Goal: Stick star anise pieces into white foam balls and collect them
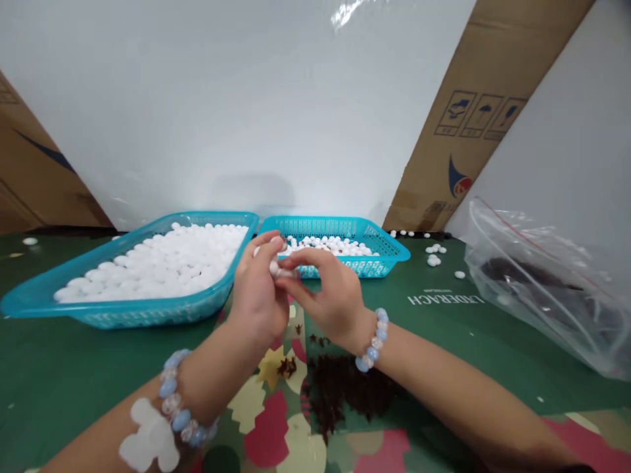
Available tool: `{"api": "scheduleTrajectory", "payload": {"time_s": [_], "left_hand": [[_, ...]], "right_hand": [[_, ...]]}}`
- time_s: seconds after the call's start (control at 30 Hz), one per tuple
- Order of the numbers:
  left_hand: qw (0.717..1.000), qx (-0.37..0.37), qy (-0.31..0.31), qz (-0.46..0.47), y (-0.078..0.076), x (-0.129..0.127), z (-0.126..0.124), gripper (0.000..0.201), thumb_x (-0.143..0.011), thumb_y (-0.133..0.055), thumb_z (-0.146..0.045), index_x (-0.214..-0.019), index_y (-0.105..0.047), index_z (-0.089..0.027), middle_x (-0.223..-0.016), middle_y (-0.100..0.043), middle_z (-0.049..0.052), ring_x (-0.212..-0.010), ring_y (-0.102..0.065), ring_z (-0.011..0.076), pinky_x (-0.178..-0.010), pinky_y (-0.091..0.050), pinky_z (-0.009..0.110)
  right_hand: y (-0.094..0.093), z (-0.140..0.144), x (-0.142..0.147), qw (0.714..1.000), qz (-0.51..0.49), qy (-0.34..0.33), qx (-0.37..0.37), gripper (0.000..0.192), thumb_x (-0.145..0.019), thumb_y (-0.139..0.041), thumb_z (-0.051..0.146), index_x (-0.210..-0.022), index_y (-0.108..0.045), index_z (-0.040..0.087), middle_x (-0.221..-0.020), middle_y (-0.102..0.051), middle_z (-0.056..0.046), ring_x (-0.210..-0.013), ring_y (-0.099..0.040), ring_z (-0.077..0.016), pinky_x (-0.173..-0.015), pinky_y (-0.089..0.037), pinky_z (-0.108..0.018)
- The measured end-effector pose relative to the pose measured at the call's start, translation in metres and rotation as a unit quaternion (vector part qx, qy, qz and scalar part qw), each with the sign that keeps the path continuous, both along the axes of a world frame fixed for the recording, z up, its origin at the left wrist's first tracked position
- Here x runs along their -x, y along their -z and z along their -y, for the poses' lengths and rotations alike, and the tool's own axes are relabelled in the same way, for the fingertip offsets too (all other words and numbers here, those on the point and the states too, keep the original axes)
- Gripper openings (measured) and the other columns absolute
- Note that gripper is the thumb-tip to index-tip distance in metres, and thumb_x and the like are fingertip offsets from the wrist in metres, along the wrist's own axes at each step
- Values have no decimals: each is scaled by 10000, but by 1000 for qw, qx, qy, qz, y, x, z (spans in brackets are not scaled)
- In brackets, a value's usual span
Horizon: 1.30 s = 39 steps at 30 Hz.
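My left hand point(261, 289) is raised over the table with its fingers curled around small white balls point(274, 267). Close against it, my right hand point(332, 295) has thumb and forefinger pinched together at one of these balls. What lies between those fingertips is too small and blurred to name. Just behind both hands stands a turquoise basket point(389, 253) with white balls in it, some bearing dark specks. Beneath my right wrist lies a pile of dark brown, stringy bits point(340, 394), with a few loose ones nearby.
To the left, a larger turquoise basket point(118, 318) is filled with white balls. A clear plastic bag point(547, 289) of dark material lies at the right. Several loose balls point(434, 260) are on the green printed table surface point(419, 341). Cardboard point(468, 118) and white panels stand behind.
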<state>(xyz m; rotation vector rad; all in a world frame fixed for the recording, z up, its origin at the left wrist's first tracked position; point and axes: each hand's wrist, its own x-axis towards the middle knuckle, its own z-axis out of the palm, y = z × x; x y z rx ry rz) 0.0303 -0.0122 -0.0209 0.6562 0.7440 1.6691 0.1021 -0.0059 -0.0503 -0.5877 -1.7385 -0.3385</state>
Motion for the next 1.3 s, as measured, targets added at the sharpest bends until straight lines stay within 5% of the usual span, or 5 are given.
{"api": "scheduleTrajectory", "payload": {"time_s": [0.4, 0.67, 0.8, 1.03, 1.3], "left_hand": [[998, -23, -44, -34, -21, 23, -6, 95, -591, -436, -111, -516, -392, -149, -471, -345, -43, -354, -312, 22, -313, -228, 142], [997, -42, -58, 25, -36, 52, -21, 149, -586, -375, -99, -446, -376, -151, -421, -377, -31, -329, -298, 19, -287, -221, 122], [998, -30, -43, 34, -28, 55, -29, 139, -580, -389, -104, -449, -366, -147, -375, -333, -48, -318, -307, 20, -289, -231, 118], [1000, -18, 13, -2, -17, 44, -30, 81, -574, -433, -117, -496, -414, -128, -391, -357, -51, -322, -340, 21, -291, -254, 118], [998, -19, 31, -60, -14, 36, -29, 59, -564, -450, -101, -508, -444, -115, -415, -403, -44, -351, -408, 25, -308, -301, 101]], "right_hand": [[-4, 3, -4, 990, 18, -76, 113, 195, -646, -337, 9, -720, -386, 183, -684, -467, -25, -658, -465, -133, -575, -414, -287], [27, 3, 29, 843, 410, -208, 280, 237, -603, -520, 119, -836, -559, 139, -764, -574, -59, -633, -512, -129, -542, -418, -216], [28, 4, 34, 841, 434, -154, 283, 166, -592, -522, 78, -734, -593, 130, -650, -576, -63, -550, -510, -142, -457, -397, -224], [-15, 6, -9, 894, 185, -176, 368, 121, -666, -455, 88, -768, -505, 128, -663, -548, -18, -539, -482, -79, -482, -410, -200], [-39, 1, -35, 774, -139, -334, 519, 151, -602, -489, 44, -710, -504, 148, -673, -516, 33, -554, -521, -20, -520, -440, -115]]}}
